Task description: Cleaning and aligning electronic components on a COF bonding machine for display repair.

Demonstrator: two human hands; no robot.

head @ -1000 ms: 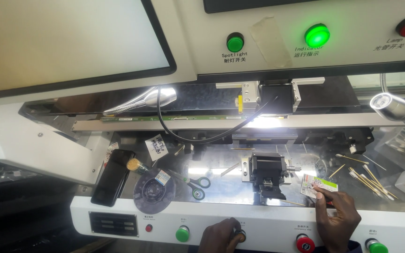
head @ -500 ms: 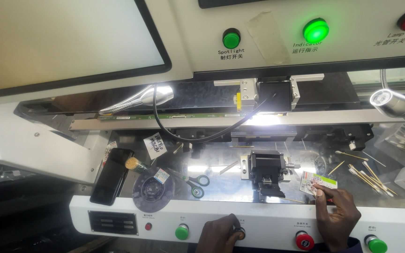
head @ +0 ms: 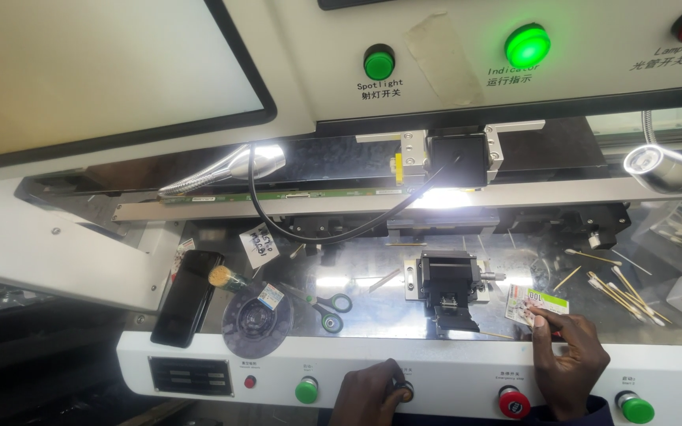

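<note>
The left hand point(head: 369, 390) pinches one small knob point(head: 404, 389) on the front panel point(head: 451, 379) while the right hand's point(head: 566, 359) fingertips press one card point(head: 536, 304) flat, beside two scissors handles point(head: 333, 312).

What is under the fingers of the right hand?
Under the right hand's fingers lies a small card with a green stripe, flat on the shiny metal worktop. The fingers cover its near corner, so that part cannot be seen.
</note>
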